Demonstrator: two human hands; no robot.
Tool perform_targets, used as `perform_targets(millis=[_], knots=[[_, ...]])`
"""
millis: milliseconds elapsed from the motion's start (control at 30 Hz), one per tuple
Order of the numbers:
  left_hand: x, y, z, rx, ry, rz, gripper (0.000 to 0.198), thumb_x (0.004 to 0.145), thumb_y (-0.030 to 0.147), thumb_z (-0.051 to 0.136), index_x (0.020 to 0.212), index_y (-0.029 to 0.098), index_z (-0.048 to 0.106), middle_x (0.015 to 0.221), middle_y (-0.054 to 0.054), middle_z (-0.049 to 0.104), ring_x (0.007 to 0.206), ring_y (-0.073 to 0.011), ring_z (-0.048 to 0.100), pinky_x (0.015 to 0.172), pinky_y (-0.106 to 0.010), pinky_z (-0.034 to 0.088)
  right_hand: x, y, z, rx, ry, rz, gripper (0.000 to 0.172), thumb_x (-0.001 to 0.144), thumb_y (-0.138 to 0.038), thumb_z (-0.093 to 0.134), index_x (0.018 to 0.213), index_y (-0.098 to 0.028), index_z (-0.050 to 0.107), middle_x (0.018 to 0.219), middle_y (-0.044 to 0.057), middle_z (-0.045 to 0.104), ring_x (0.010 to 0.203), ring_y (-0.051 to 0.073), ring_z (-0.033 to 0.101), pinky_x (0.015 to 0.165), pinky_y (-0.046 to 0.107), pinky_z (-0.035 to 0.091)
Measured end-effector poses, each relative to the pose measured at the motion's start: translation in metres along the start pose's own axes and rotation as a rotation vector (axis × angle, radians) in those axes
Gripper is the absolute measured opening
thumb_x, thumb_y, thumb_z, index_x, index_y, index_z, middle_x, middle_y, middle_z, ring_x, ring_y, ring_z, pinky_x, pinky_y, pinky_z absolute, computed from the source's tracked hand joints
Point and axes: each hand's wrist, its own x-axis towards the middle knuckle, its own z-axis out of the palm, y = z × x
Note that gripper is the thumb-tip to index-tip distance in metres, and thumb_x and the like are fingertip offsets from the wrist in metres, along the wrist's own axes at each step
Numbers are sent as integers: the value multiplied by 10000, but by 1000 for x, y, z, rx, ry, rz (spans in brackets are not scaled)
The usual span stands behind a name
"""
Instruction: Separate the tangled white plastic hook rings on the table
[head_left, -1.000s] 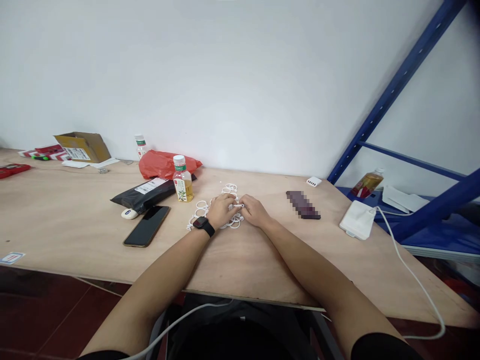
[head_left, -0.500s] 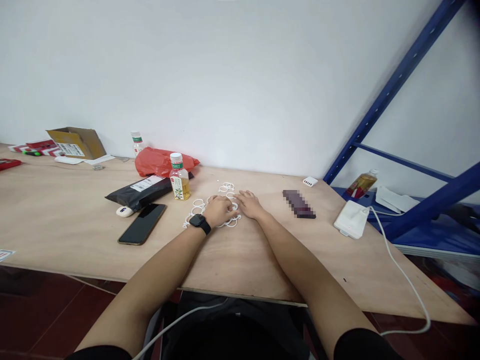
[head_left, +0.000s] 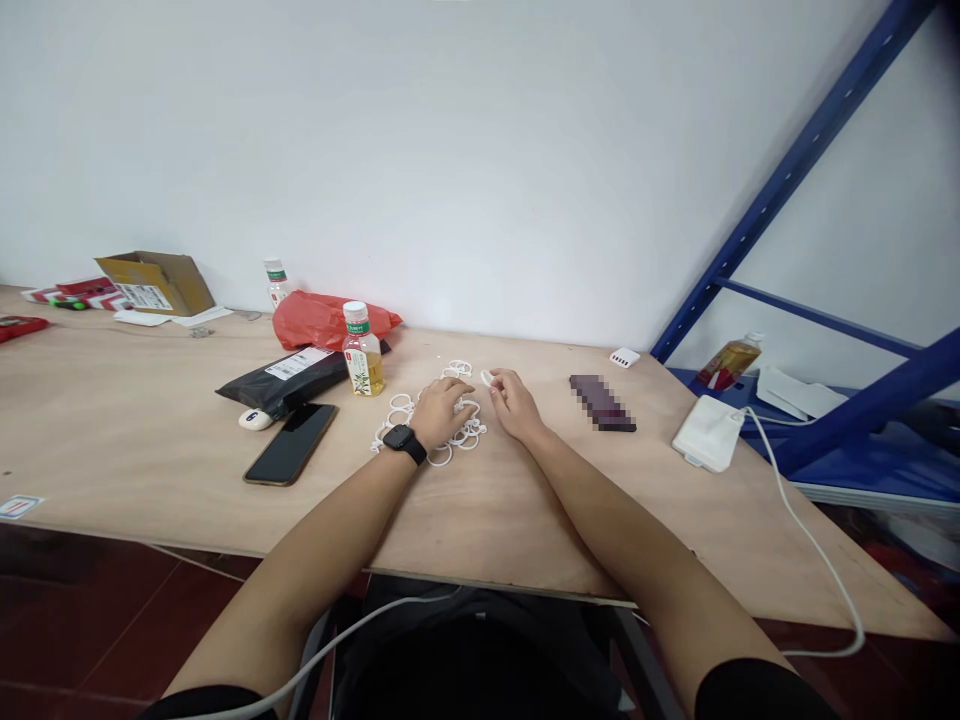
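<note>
Several white rings (head_left: 440, 462) lie in a loose pile on the wooden table (head_left: 480, 520), some with small knobs. My left hand (head_left: 439, 412), wearing a black watch (head_left: 403, 442) at the wrist, rests over the pile with its fingers apart and hides part of it. Just right of the pile, my right hand (head_left: 516, 405) pinches one white ring (head_left: 486, 378) between thumb and fingers. A smaller cluster of white rings (head_left: 457, 368) sits behind my left hand.
Left of the pile stand a drink bottle (head_left: 363, 360), a black parcel bag (head_left: 277, 385), a phone (head_left: 291, 445) and a red plastic bag (head_left: 322, 320). To the right are a pixelated dark object (head_left: 601, 403), a white charger (head_left: 707, 432) with its cable, and a blue rack (head_left: 795, 150).
My right hand has turned, its fingers have closed on a white ring, and it has drawn slightly away from the pile. My left hand's fingers have spread a little.
</note>
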Motion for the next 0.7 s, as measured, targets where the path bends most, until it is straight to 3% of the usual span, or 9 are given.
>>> perform_targets(millis=[133, 300, 400, 500, 567, 700], knots=[[0, 0, 1, -19, 46, 22, 348, 865, 323, 594, 1187, 191, 597, 1201, -97, 594, 1110, -235, 552, 959, -375, 443, -5, -15, 3, 76, -28, -74, 119, 924, -265, 422, 956, -214, 524, 1080, 78, 611, 893, 191, 578, 792, 319, 452], [2, 1, -4, -15, 81, -90, 133, 871, 290, 570, 899, 192, 655, 1019, -69, 657, 992, -220, 601, 917, -374, 459, -8, -28, 11, 66, -89, -149, 102, 930, -263, 408, 939, -211, 496, 931, 58, 590, 839, 191, 562, 758, 311, 442], [2, 1, -5, -63, 106, -153, 192, 852, 271, 584, 1012, 178, 635, 991, -64, 674, 891, -197, 626, 851, -346, 486, -8, -30, 12, 43, -119, -183, 85, 929, -250, 408, 927, -216, 486, 943, 59, 586, 842, 188, 556, 754, 309, 439], [3, -1, -4, -125, 56, -89, 283, 881, 240, 540, 1151, 192, 610, 1067, -55, 688, 863, -167, 648, 839, -308, 494, -9, -29, 9, 25, -131, -207, 72, 921, -236, 420, 909, -220, 489, 942, 58, 590, 837, 188, 558, 747, 308, 442], [3, -2, -3, -108, 17, -57, 247, 912, 229, 487, 1096, 212, 651, 1045, -38, 711, 896, -168, 659, 859, -298, 486, -10, -29, 7, 21, -134, -234, 75, 920, -241, 430, 914, -218, 501, 930, 57, 595, 831, 188, 562, 746, 310, 447], [2, -4, 0, -25, 19, -135, 266, 926, 218, 442, 1012, 218, 694, 957, -38, 741, 881, -183, 681, 817, -286, 489, -11, -31, 6, 18, -164, -321, 137, 915, -293, 483, 1015, -216, 537, 986, 72, 619, 892, 201, 575, 785, 324, 460]])
